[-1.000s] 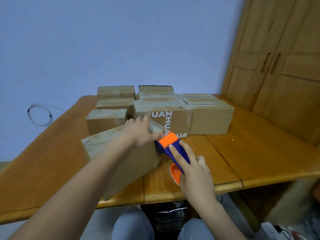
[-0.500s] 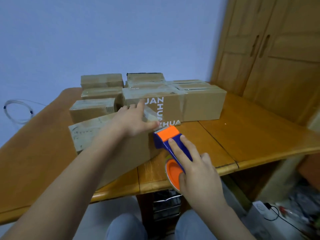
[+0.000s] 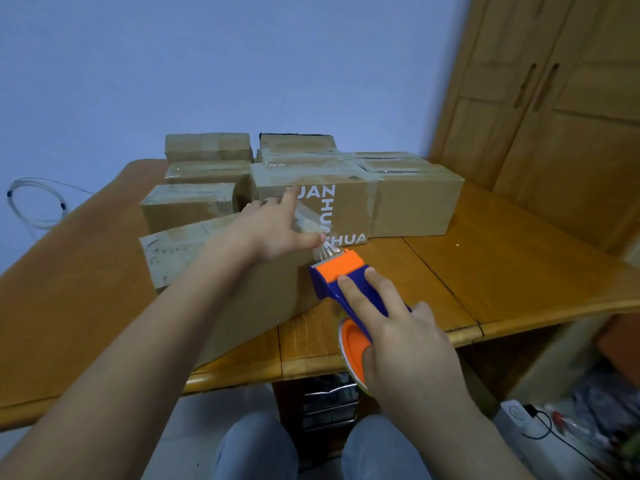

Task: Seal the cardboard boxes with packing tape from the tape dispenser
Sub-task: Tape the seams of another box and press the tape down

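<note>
A long cardboard box (image 3: pixel 242 299) lies at an angle on the near part of the wooden table (image 3: pixel 502 278). My left hand (image 3: pixel 277 226) rests flat on its top right end, fingers spread, thumb pressing down clear tape (image 3: pixel 323 249). My right hand (image 3: pixel 405 337) grips the blue and orange tape dispenser (image 3: pixel 341 271), whose toothed head sits just off the box's right end. A short stretch of tape runs from the dispenser to the box under my left thumb.
Several taped cardboard boxes (image 3: pixel 415 202) stand grouped at the back of the table, one printed with white letters. A wooden wardrobe (image 3: pixel 554 116) stands to the right. A coiled cable (image 3: pixel 31 202) hangs on the wall at left. Clutter and a white device (image 3: pixel 519 415) lie on the floor.
The dispenser has pulled slightly away from the box's end, so stretched tape now shows between them. My left hand stays pressed on the box. The view shifted a little.
</note>
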The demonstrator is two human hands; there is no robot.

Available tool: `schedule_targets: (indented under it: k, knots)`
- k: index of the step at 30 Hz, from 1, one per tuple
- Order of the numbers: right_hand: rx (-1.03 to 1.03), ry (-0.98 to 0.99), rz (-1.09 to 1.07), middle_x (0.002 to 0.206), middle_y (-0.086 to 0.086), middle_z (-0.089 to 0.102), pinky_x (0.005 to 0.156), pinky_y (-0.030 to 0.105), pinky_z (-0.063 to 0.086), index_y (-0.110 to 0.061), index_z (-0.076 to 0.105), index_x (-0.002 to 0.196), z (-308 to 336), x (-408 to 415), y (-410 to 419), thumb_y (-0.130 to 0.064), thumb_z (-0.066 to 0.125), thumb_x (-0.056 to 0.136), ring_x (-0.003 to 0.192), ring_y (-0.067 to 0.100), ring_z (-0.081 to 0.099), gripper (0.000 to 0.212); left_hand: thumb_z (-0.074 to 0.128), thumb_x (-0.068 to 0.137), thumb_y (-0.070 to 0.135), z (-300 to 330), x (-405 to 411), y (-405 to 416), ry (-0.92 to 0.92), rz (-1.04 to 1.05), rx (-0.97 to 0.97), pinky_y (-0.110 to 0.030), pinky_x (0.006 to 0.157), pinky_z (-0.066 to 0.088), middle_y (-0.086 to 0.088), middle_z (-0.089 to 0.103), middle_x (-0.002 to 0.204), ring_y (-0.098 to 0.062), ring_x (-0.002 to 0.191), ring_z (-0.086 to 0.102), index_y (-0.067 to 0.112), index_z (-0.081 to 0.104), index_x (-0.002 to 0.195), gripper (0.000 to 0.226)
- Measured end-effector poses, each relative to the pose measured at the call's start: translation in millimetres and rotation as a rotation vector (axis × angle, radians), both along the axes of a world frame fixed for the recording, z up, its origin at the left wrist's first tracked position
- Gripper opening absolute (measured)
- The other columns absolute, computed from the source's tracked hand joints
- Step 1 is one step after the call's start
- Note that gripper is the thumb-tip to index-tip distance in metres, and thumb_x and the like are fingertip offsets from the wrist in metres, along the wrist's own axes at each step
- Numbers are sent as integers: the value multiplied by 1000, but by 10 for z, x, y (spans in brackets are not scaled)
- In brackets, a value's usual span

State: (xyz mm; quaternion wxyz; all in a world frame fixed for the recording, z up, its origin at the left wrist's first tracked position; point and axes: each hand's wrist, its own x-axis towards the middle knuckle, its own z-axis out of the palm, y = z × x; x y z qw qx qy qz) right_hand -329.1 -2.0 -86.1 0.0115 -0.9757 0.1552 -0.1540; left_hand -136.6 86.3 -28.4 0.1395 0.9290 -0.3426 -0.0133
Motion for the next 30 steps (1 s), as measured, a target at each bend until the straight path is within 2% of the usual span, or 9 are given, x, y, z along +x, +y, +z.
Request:
schedule_targets:
  k: [1, 2, 6, 9, 14, 17, 22, 27, 30]
  knots:
    - [58, 65, 18, 158, -5, 3, 88, 39, 50, -43, 2, 150, -7, -45, -14, -29, 65, 87, 115, 29, 41, 89, 51, 85, 64, 1, 1, 5, 7, -2, -4, -42, 114, 23, -13, 23, 157, -33, 143, 24, 19, 0, 154, 97]
    - [106, 106, 18, 158, -9, -5, 91, 36, 47, -44, -5, 149, 18, -79, -15, -25, 55, 93, 118, 28, 37, 84, 52, 85, 64, 2, -1, 9, 12, -3, -8, -42, 114, 24, -13, 24, 157, -33, 142, 24, 19, 0, 154, 97]
    - [172, 118, 5, 154, -17, -3, 86, 28, 47, -47, -3, 147, 36, -162, -33, -26, 41, 98, 112, 22, 37, 70, 50, 86, 64, 8, -7, 24, 0, -13, 1, -42, 113, 25, -15, 26, 155, -34, 141, 26, 19, -1, 154, 96]
    - [140, 86, 9, 154, -18, -1, 87, 29, 47, -48, 0, 147, 32, -148, -50, -32, 37, 99, 113, 22, 37, 62, 50, 85, 65, -2, -10, 45, -14, -13, -11, -41, 112, 29, -16, 32, 152, -34, 139, 32, 19, 1, 154, 96]
    - [169, 114, 4, 156, -15, -2, 91, 32, 47, -45, -1, 148, -85, -62, 5, -26, 40, 98, 115, 25, 38, 67, 48, 73, 78, -14, -12, 74, -31, -36, 3, -43, 110, 34, -13, 30, 154, -33, 138, 33, 20, 1, 154, 110]
    - [148, 107, -17, 154, -16, 4, 85, 32, 48, -46, 4, 147, -15, 14, -33, -24, 41, 98, 111, 25, 40, 65, 50, 62, 83, -5, -18, 72, -19, -41, 20, -43, 112, 32, -11, 25, 157, -32, 141, 28, 19, 1, 154, 122]
    - [107, 152, -13, 148, -13, 15, 72, 29, 47, -45, 10, 147, 89, 170, -35, -20, 45, 98, 104, 27, 42, 65, 63, 75, 64, -32, 20, 57, -51, -45, 12, -40, 107, 34, -13, 29, 154, -33, 138, 32, 19, 2, 154, 109]
    - [83, 242, 12, 140, -9, 25, 76, 32, 50, -46, 16, 146, 254, 221, -32, -15, 44, 95, 104, 29, 43, 66, 60, 75, 66, -24, 53, 76, -102, -60, 63, -37, 94, 40, -15, 42, 144, -33, 124, 47, 18, 2, 153, 109]
    - [31, 299, 39, 132, -6, 33, 68, 31, 43, -45, 22, 144, 377, 282, 5, -17, 46, 95, 104, 31, 45, 62, 60, 76, 67, -2, 66, 93, -76, -57, 112, -38, 100, 38, -15, 38, 148, -35, 126, 45, 21, -5, 153, 111]
